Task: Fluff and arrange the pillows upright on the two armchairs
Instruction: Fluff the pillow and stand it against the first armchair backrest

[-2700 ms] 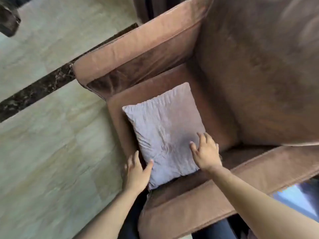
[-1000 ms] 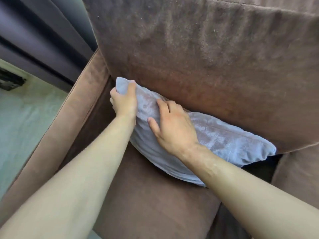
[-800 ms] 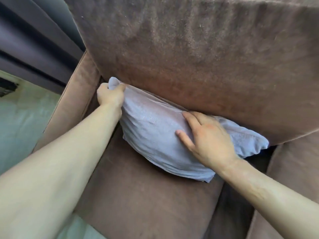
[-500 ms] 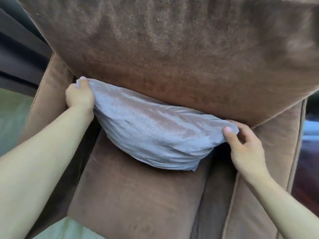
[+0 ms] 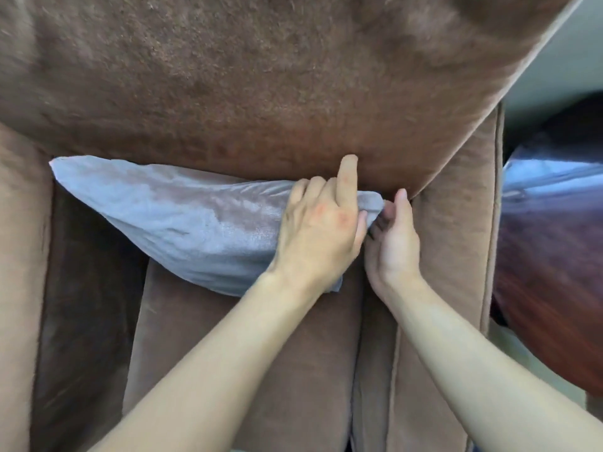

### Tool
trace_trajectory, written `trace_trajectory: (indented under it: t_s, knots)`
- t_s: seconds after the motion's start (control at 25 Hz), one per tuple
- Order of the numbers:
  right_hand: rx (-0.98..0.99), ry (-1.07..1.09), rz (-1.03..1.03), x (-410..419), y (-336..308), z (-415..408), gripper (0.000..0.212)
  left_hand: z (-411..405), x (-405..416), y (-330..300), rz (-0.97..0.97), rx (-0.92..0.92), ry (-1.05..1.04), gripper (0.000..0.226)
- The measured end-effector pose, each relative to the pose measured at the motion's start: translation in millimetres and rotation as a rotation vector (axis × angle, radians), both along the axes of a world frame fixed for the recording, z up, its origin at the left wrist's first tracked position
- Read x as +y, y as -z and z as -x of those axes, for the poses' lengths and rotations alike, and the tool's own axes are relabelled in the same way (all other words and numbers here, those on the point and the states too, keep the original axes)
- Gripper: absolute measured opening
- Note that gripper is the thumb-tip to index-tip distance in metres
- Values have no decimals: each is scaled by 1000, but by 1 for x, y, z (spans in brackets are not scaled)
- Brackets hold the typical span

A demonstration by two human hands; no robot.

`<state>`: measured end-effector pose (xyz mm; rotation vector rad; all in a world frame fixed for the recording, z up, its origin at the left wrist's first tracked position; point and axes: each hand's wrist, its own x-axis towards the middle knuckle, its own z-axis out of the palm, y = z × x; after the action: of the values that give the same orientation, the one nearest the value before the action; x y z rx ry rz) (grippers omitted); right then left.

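Observation:
A grey-lilac pillow (image 5: pixel 182 216) stands on its lower edge on the seat of a brown armchair (image 5: pixel 248 360) and leans on the backrest (image 5: pixel 261 76). Its left corner points toward the left armrest. My left hand (image 5: pixel 318 230) grips the pillow's right end, fingers curled over the top edge and the index finger stretched up against the backrest. Right beside it, my right hand (image 5: pixel 394 243) pinches the pillow's right corner between thumb and fingertips, close to the right armrest (image 5: pixel 456 256).
The left armrest (image 5: pixel 19 272) borders the seat on the other side. A glossy dark red wooden surface (image 5: pixel 554 262) sits just past the right armrest. A strip of pale floor shows at the lower right.
My left hand has let go of the pillow's left corner and crossed to its right end, next to my right hand. The pillow sits lower and flatter against the backrest.

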<state>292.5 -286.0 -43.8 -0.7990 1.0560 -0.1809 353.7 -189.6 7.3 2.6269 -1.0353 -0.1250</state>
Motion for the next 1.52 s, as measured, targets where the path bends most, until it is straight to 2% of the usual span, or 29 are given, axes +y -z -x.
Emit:
trace_trajectory:
  t_s: [0.08, 0.16, 0.2, 0.28, 0.32, 0.44, 0.56, 0.68, 0.76, 0.84, 0.92, 1.0, 1.08, 1.16, 1.28, 1.36, 1.44, 1.52]
  knots:
    - [238, -23, 0, 11, 37, 14, 35, 0, 1, 8, -7, 15, -49, 31]
    - [537, -228, 86, 28, 81, 35, 41, -5, 5, 9, 36, 63, -59, 25]
    - [624, -345, 110, 38, 97, 45, 45, -7, 5, 9, 81, 100, -60, 25]
    - [666, -565, 162, 57, 130, 64, 41, -10, 6, 10, 203, 122, -64, 19]
    - [674, -585, 175, 65, 144, 70, 35, -9, 6, 10, 258, 102, -75, 16]
    - [741, -448, 159, 72, 160, 75, 19, -2, 9, 12, 370, 22, -69, 15]
    - [852, -387, 60, 79, 178, 82, 11, -9, 6, 14, 392, -142, -90, 18]
    - [915, -440, -56, 84, 187, 82, 22, -22, -7, 19, 408, -262, -58, 24]
    - [958, -634, -1, 84, 180, 81, 34, -23, -13, 24, 419, -269, -56, 31]
    - [1033, -807, 135, 88, 168, 82, 38, -20, -11, 27, 401, -241, -61, 37]
    - [953, -1070, 179, 103, 156, 82, 38, -14, -6, 26, 380, -211, -46, 35]
    - [723, -1346, 188, 125, 160, 87, 46, -12, 1, 19, 402, -225, -20, 36]
    - [510, -1427, 195, 147, 144, 80, 49, -16, 14, 10, 424, -253, -21, 44]
    - [357, -1451, 266, 162, 97, 53, 26, -19, 44, 2, 424, -267, -135, 50]
    - [131, -1466, 364, 187, 52, 11, 13, -19, 129, 0, 482, -242, -576, 50]
    - [16, -1471, 431, 204, 26, -23, 19, -13, 195, 14, 501, -190, -954, 44]
    - [-38, -1408, 471, 215, 3, -54, 29, -2, 247, 52, 485, 11, -1302, 38]
    - [-167, -1349, 578, 234, -21, -86, 27, 14, 289, 96, 497, 315, -1571, 39]
